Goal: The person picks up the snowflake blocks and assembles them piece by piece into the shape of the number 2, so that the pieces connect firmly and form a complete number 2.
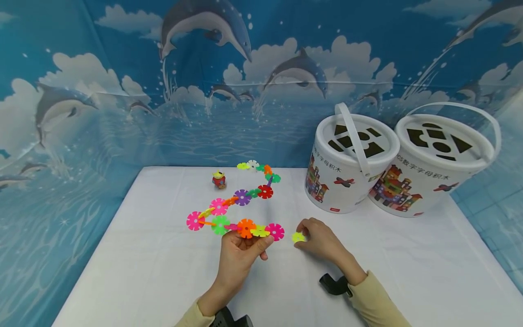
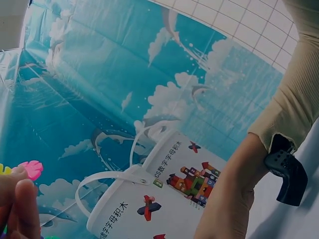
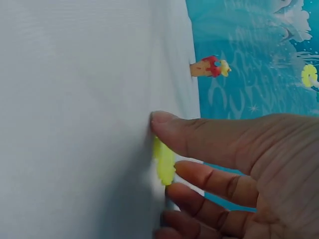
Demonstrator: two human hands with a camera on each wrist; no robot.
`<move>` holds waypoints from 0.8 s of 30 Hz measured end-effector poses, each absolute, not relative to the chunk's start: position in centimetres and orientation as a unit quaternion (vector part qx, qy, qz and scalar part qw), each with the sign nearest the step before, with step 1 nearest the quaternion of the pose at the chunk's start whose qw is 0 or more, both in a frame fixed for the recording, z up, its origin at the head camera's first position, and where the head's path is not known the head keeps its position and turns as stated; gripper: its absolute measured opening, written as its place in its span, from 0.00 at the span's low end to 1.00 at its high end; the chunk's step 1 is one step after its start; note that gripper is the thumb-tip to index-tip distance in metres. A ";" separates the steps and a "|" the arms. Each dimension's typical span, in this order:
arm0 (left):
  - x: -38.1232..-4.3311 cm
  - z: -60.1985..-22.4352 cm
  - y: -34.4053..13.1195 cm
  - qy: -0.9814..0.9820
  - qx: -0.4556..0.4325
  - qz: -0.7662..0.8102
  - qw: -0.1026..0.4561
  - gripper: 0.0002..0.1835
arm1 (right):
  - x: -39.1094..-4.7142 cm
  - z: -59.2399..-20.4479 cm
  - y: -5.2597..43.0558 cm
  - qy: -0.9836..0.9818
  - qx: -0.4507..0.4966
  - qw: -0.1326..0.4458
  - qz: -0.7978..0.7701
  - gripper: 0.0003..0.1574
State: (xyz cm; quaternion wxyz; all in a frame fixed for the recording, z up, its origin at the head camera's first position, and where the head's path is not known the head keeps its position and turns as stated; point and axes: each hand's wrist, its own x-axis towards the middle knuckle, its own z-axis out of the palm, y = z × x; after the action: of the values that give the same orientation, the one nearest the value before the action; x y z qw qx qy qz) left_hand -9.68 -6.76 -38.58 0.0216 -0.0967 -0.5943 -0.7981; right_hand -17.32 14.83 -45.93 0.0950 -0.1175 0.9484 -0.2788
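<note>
A chain of interlocking snowflake discs [image 1: 246, 222] in many colours winds back over the white table in the head view. Near its front end, my left hand [image 1: 239, 263] pinches it from below, by a yellow disc [image 1: 259, 231]; a pink disc [image 1: 275, 231] sticks out past the thumb. To the right, my right hand [image 1: 323, 240] holds a loose yellow snowflake disc [image 1: 298, 237] between thumb and fingers, low over the tabletop. The right wrist view shows this disc [image 3: 165, 162] edge-on, the thumb at one edge and fingertips at the other.
Two white lidded buckets [image 1: 341, 181] with handles and shape-cut lids stand at the back right. A small red-and-yellow toy figure [image 1: 219, 180] is behind the chain. A blue dolphin-print backdrop [image 1: 196, 131] hangs behind the white table [image 1: 135, 254].
</note>
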 end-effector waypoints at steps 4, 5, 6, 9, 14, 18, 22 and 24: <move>-9.7 -38.6 -6.7 -0.596 -0.096 -0.797 0.022 0.10 | -17.1 -46.1 15.2 0.935 -0.126 0.110 -0.312 0.18; -9.7 -38.6 -6.7 -0.596 -0.096 -0.797 0.022 0.10 | -17.1 -46.1 15.3 0.932 -0.130 0.113 -0.317 0.18; -9.7 -38.6 -6.7 -0.596 -0.096 -0.797 0.023 0.10 | -17.1 -46.2 15.4 0.930 -0.135 0.116 -0.322 0.18; -9.7 -38.6 -6.7 -0.595 -0.096 -0.797 0.025 0.09 | -17.2 -46.3 15.6 0.926 -0.146 0.123 -0.327 0.18; -9.7 -38.7 -6.8 -0.596 -0.104 -0.795 0.034 0.09 | -17.2 -46.3 15.6 0.920 -0.159 0.122 -0.336 0.17; -9.7 -38.7 -6.9 -0.594 -0.107 -0.796 0.039 0.09 | -17.0 -46.1 15.4 0.914 -0.168 0.099 -0.355 0.15; -9.8 -38.7 -6.9 -0.592 -0.108 -0.798 0.039 0.09 | -16.5 -45.4 14.9 0.900 -0.174 0.052 -0.395 0.14; -9.8 -38.6 -6.9 -0.590 -0.107 -0.799 0.038 0.10 | -16.2 -44.6 14.7 0.886 -0.172 0.032 -0.431 0.14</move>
State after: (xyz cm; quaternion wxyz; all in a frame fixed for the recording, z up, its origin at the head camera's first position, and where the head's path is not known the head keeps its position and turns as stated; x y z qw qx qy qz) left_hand -9.77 -6.87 -38.64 0.0376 -0.1065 -0.5902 -0.7993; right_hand -16.17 14.68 -44.61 0.0316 -0.1715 0.8855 -0.4307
